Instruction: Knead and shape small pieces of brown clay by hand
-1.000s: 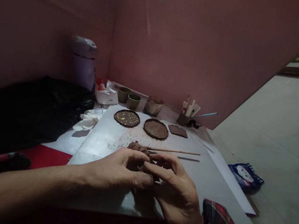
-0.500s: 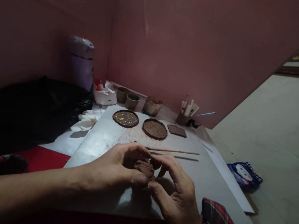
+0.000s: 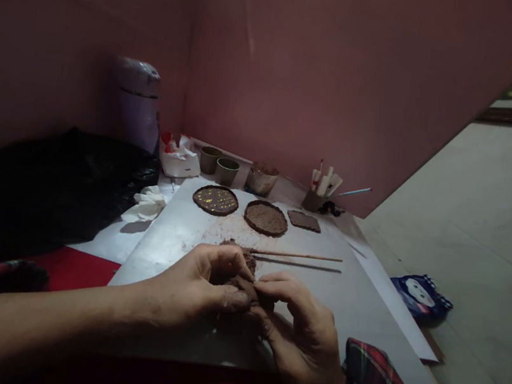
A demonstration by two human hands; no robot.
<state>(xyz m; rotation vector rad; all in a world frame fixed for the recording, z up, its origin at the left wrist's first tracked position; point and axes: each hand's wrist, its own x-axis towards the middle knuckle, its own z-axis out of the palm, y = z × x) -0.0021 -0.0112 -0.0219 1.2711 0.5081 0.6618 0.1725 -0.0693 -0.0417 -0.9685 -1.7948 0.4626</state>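
A lump of brown clay (image 3: 244,288) is pinched between both hands over the near part of the pale board (image 3: 345,334). My left hand (image 3: 205,277) curls round it from the left, thumb pressed on its near side. From the right, my right hand (image 3: 298,323) grips its edge between thumb and fingertips. Just beyond my fingers lies more brown clay (image 3: 250,260), partly hidden, with a thin wooden stick (image 3: 299,256) reaching right from it. Farther back are a round clay piece with yellow specks (image 3: 215,200), a plain round clay piece (image 3: 266,218) and a rectangular one (image 3: 304,221).
Along the back stand two small cups (image 3: 227,173), a smeared bowl (image 3: 261,180) and a pot of white sticks (image 3: 315,199). Crumpled white tissue (image 3: 148,203) and a black plastic bag (image 3: 43,199) are at left. A purple bottle (image 3: 139,104) rises behind them.
My hands have drawn closer together around the clay, and my right fingers now press on it. More of the clay beyond my left hand shows. The view has shifted slightly.
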